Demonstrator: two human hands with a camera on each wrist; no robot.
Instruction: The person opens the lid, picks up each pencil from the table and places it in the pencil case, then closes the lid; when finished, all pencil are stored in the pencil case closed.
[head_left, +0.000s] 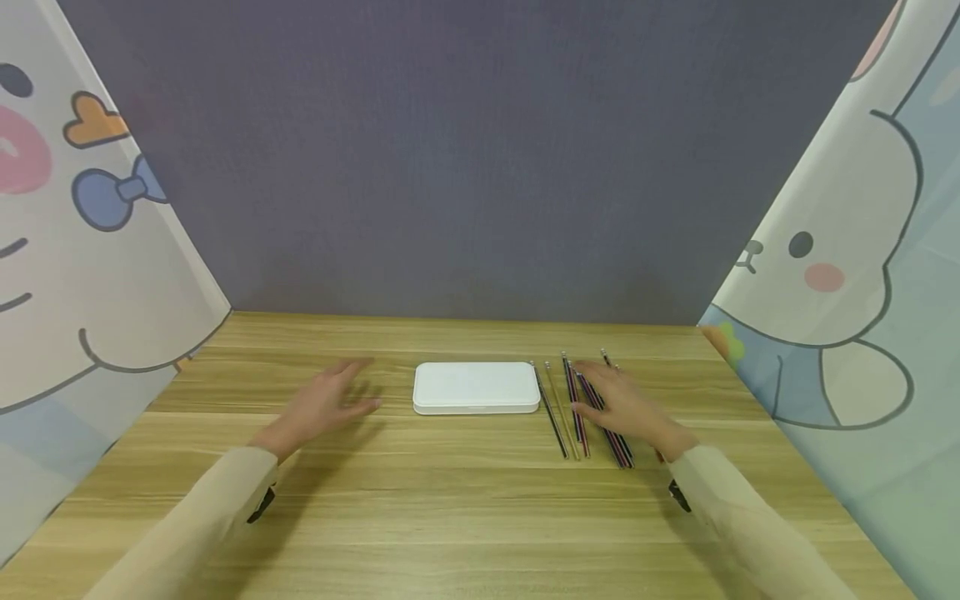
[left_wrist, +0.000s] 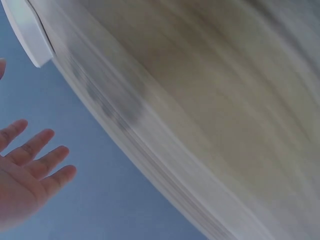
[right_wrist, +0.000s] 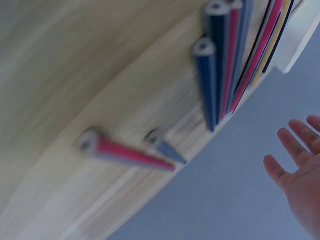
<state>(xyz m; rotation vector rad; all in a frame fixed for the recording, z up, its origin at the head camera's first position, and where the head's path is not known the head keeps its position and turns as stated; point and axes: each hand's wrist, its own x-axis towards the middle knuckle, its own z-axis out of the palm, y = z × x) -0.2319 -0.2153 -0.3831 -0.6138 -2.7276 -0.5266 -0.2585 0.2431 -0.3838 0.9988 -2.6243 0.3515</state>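
A flat white case, lid down, lies in the middle of the wooden table. My left hand hovers to its left with fingers spread, holding nothing; in the left wrist view the hand shows its open palm, apart from the white case. To the right of the case lie several slim pencils, among them a gold one and a dark bundle. Over this group is my right hand, fingers extended and partly hiding the pencils. Their blunt ends show in the right wrist view, a red pencil apart from the rest.
The wooden table ends at a dark grey upright panel behind. Cartoon-printed sheets flank both sides. In the right wrist view, a blue pencil lies beside the clustered ones.
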